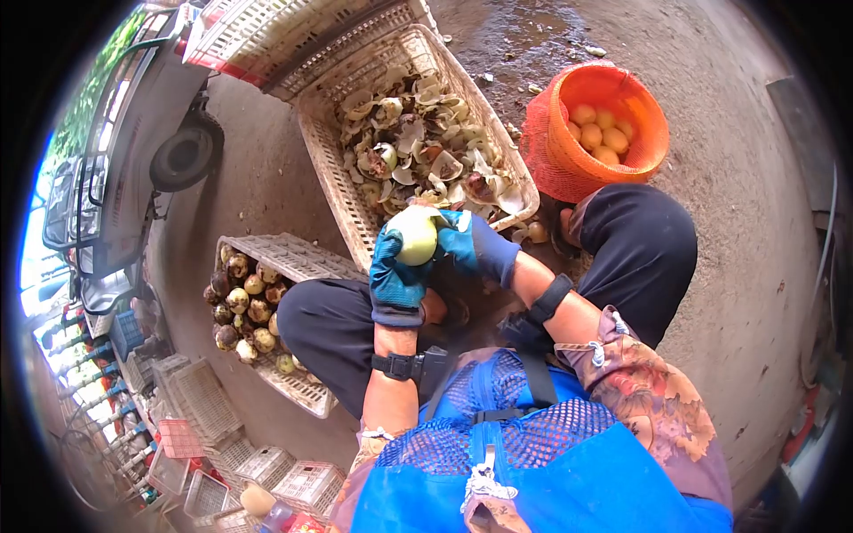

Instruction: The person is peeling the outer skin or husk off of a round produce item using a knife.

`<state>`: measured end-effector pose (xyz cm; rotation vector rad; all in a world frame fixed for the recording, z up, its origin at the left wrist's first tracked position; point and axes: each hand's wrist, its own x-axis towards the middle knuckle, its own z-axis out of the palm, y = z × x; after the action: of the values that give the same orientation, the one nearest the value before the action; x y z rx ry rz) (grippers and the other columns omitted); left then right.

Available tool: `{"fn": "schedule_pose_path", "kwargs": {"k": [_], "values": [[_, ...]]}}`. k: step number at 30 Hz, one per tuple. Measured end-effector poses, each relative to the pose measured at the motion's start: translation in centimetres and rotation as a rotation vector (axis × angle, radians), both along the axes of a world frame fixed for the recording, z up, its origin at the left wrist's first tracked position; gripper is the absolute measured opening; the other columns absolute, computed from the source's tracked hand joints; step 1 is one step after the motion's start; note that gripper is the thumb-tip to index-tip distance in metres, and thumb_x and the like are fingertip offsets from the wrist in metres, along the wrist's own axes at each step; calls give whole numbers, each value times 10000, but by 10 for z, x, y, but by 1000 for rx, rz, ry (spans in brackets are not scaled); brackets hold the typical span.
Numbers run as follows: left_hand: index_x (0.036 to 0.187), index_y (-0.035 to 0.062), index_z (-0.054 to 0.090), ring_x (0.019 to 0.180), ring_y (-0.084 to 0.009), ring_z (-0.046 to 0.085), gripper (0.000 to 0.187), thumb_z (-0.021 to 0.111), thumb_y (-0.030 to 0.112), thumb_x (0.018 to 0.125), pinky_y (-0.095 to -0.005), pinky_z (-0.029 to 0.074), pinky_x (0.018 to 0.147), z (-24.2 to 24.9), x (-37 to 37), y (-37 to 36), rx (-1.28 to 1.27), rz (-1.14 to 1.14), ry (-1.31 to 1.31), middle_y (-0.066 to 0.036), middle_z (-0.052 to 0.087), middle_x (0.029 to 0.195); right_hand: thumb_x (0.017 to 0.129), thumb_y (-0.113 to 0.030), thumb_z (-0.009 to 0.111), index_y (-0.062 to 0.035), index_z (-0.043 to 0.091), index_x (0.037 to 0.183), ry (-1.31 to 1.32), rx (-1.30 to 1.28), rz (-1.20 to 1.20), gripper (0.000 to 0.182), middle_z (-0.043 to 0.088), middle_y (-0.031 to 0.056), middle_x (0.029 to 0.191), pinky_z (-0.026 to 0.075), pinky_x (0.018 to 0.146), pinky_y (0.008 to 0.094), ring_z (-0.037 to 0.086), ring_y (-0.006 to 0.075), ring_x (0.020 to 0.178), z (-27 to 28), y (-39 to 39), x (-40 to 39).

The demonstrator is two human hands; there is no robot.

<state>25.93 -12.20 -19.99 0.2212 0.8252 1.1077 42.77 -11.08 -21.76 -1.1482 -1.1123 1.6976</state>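
Observation:
A large, pale green-white onion (414, 234) is held up over the near end of a crate of peelings. My left hand (396, 277), in a teal work glove, is closed around its left side and underside. Against the onion's right edge, my right hand (469, 244) is gloved too, with its fingers curled in. Whether a small tool sits in the right hand is hidden. Loose peelings (418, 147), pale and brown, heap up in the dirty white plastic crate (324, 169) just beyond both hands.
At left, a tilted crate (298, 258) holds several brown-stained onions (244, 306). An orange bucket (653, 133) with netting around it contains several smooth round onions (609, 138) beyond my right knee. A parked vehicle (133, 169) and stacked crates (200, 391) stand farther left.

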Motion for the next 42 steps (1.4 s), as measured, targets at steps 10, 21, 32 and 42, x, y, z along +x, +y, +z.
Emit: {"fn": "schedule_pose_path", "kwargs": {"k": [10,21,32,42], "values": [[1423,97,371,1154,-293,555,694,612,97,772,-477,528,910,21,8,-3,53,-48,59,-118,533,1272,912,-69,545,-52,483,1394,230,-199,-278,487,603,-19,931,461,669,227,522,60,762,48,-2,23],[1510,52,207,1065,-270,585,950,719,112,712,-366,513,918,29,15,0,320,-193,414,-157,521,1249,892,-228,588,-71,597,1254,-540,522,39,394,673,218,1052,532,812,396,668,356,946,38,-9,32],[1501,83,243,1176,-307,540,931,774,295,766,-420,464,988,4,32,7,379,-276,197,-180,515,1329,790,-244,640,-86,664,994,-428,474,-81,259,674,197,889,521,721,423,667,356,835,6,11,43],[1285,52,545,990,-254,648,499,680,295,870,-414,593,755,-46,7,11,7,-21,326,-113,641,1170,802,-207,616,-115,616,1014,-753,407,-28,231,661,213,852,500,676,491,640,427,847,0,0,11]]}}
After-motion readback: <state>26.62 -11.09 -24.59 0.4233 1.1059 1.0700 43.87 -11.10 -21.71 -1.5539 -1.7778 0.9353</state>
